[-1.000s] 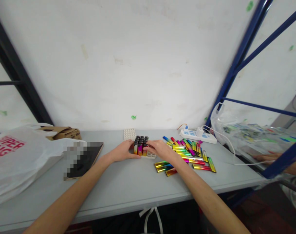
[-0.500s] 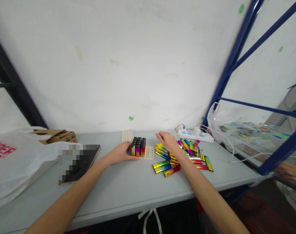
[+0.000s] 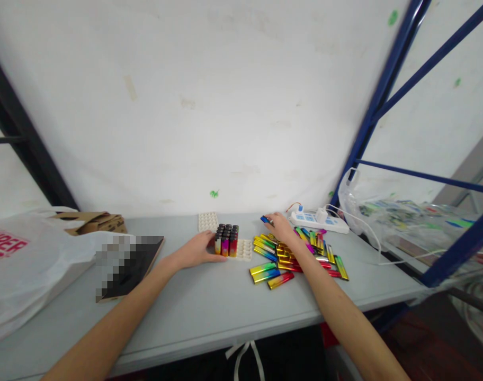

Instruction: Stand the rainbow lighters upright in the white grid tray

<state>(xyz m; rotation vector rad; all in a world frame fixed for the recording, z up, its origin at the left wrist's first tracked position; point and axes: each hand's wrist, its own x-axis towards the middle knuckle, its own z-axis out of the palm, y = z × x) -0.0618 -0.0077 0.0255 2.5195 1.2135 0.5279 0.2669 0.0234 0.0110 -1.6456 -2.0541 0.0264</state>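
Note:
Several lighters (image 3: 226,241) with black tops and shiny multicoloured bodies stand upright in rows in a white holed tray (image 3: 245,250). My left hand (image 3: 197,247) grips the left side of this group, thumb at the front and fingers behind. To the right lies a loose pile of shiny lighters (image 3: 281,256) in gold, red, green, blue and purple. Just above its back edge, my right hand (image 3: 280,227) is closed on a lighter (image 3: 266,219) with a blue end; the rest of it is hidden by the fingers.
Behind the left hand lies a second white holed tray (image 3: 208,221). A power strip (image 3: 320,221) with cables sits at the back right. A dark flat box (image 3: 136,270), cardboard (image 3: 96,222) and a white plastic bag (image 3: 38,264) are at left. Blue shelf posts (image 3: 368,127) rise at right.
My right hand has moved slightly right, and a blue-ended lighter now shows in its fingers. My left hand stays at the upright lighters. Another person's hand at far right has mostly left view.

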